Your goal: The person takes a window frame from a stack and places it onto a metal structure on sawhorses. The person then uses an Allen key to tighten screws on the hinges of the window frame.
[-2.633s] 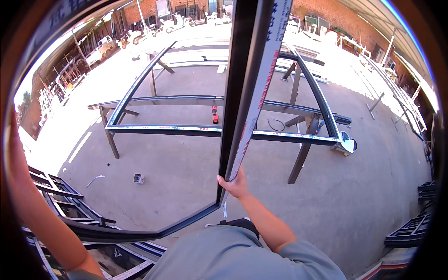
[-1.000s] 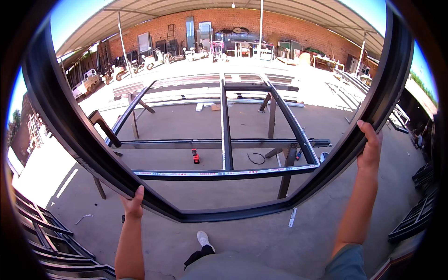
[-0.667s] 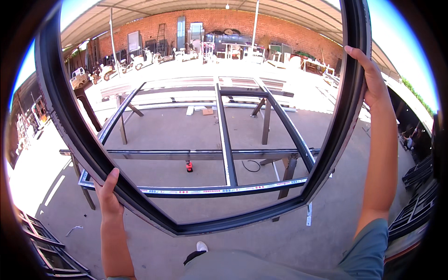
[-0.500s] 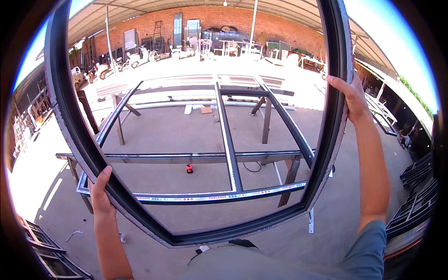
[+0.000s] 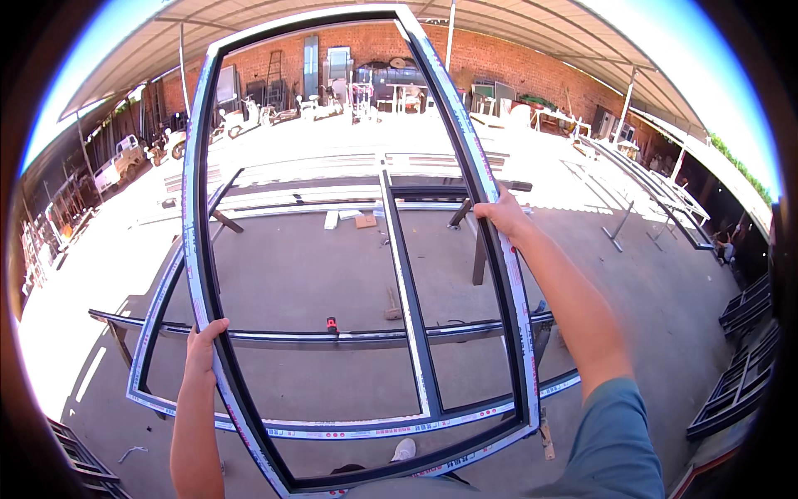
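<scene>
I hold up a rectangular window sash frame (image 5: pixel 197 274) by its two long sides, tilted, with printed white-blue film on its outer edges and black inner edges. My left hand (image 5: pixel 204 353) is closed round its left side, low down. Higher up, my right hand (image 5: pixel 504 218) grips the right side, thumb over the front. Through its opening shows a larger dark window frame (image 5: pixel 407 291) with a divider, lying across metal supports. The held frame hides parts of it; whether the two touch, I cannot tell.
A small red tool (image 5: pixel 332 325) shows by the near support beam (image 5: pixel 291 337). Behind it on the floor is a mallet-like tool (image 5: pixel 393 306). Long profiles lie beyond the larger frame. Stacked dark frames (image 5: pixel 736 366) stand at right, others (image 5: pixel 83 453) at lower left. Scooters (image 5: pixel 241 121) line the back.
The held frame has moved down and away from me and turned, so its top edge and filmed face now show. Both hands keep their hold; the right has shifted left and lower.
</scene>
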A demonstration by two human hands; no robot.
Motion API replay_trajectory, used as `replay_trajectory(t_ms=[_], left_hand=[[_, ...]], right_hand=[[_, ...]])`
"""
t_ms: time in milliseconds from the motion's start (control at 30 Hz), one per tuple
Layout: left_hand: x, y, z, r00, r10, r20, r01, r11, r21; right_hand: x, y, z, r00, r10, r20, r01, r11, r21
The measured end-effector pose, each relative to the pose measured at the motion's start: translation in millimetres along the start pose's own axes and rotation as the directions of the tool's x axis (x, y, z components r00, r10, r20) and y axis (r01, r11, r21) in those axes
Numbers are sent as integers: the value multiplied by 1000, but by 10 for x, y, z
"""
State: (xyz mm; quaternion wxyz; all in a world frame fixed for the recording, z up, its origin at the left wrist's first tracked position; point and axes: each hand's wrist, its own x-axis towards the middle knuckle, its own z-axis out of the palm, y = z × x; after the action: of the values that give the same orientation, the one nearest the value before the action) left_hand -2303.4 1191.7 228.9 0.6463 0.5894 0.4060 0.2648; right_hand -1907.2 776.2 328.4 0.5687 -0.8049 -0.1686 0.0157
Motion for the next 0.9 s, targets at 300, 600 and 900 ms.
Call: replay_trajectory(t_ms=[300,600,900], left_hand=[[1687,-752,436,976,-213,38,202,960,195],[2817,-1408,747,935,-350,62,320,904,282],[3400,-1920,921,901,-427,77,374,855,360]], right_hand=[[1156,2057,956,971,235,38,-233,971,-57],[1523,3168,1675,892,445,81,-434,893,-122],[1700,3717,1998,896,443,16,-421,862,-281]])
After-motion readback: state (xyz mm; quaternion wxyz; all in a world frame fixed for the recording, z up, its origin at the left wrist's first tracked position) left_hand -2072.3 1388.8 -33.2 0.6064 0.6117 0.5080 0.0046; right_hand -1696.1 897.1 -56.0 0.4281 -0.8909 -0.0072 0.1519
